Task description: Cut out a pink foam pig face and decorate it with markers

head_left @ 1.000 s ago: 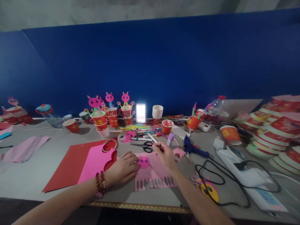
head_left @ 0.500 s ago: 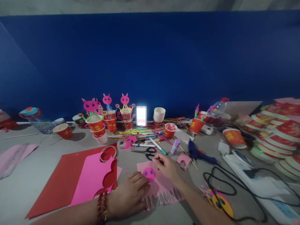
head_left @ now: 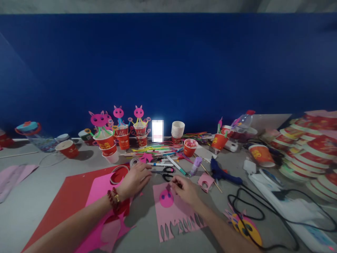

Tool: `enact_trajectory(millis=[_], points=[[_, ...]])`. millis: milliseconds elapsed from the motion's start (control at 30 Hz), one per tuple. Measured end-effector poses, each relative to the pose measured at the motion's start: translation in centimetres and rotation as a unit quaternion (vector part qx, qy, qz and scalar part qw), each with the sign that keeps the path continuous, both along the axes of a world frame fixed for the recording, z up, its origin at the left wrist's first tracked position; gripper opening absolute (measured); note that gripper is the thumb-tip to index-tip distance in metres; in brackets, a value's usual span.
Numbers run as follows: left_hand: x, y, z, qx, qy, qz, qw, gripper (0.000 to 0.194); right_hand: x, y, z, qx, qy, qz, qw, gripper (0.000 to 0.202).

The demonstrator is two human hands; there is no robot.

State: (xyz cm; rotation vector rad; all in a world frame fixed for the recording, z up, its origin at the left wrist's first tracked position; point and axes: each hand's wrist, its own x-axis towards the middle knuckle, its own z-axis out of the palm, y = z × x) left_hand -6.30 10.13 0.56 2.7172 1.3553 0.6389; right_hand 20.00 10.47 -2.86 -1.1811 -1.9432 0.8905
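Observation:
My left hand (head_left: 135,181), with a beaded bracelet, reaches over the pink and red sheets, its fingers stretched toward the scissors (head_left: 165,172) and a tape roll (head_left: 134,162). The fingers hold nothing that I can see. My right hand (head_left: 185,189) pinches a small pinkish paper piece (head_left: 168,188), partly hidden by the fingertips, at the top of a round magenta paper face (head_left: 166,200) with two blue eyes. The face lies on a light pink paper sheet (head_left: 181,214) with leaf-shaped cut-outs along its near edge.
Several paper cups with pink animal figures (head_left: 105,142) stand at the back left. Bundled coloured sticks (head_left: 158,150), markers (head_left: 176,164) and a glue stick (head_left: 196,165) lie ahead. On the right are a blue glue gun (head_left: 223,173), its black cord, a yellow paper face (head_left: 247,230) and stacked cups (head_left: 310,151).
My left hand has lifted off the light pink sheet and moved left and forward toward the tape and scissors. My right hand has shifted slightly toward the magenta face.

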Motion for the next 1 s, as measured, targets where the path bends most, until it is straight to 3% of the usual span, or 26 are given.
enact_trajectory(millis=[133,267,467,633,867,1000], points=[[-0.2,3.8,0.0,0.011,0.018,0.057,0.998,0.019,-0.1,0.1,-0.2,0.006,0.001,-0.01,1.0,0.013],[1.6,6.9,-0.1,0.009,0.056,0.095,0.994,0.013,-0.1,0.1,-0.1,0.0,-0.002,-0.009,1.0,0.013],[4.1,9.0,-0.1,-0.007,0.119,0.113,0.986,0.005,0.2,0.2,0.5,-0.017,-0.033,-0.003,0.999,0.012],[4.1,8.4,1.3,-0.004,0.135,0.125,0.983,0.004,0.3,0.1,0.6,-0.02,-0.035,0.007,0.999,0.012],[1.3,6.0,4.4,0.029,0.072,0.205,0.976,0.011,0.3,0.4,0.1,-0.012,-0.013,0.015,1.0,0.017],[1.7,2.8,4.2,0.021,-0.003,0.198,0.98,0.013,0.3,0.2,0.3,-0.043,0.065,0.045,0.996,0.024]])
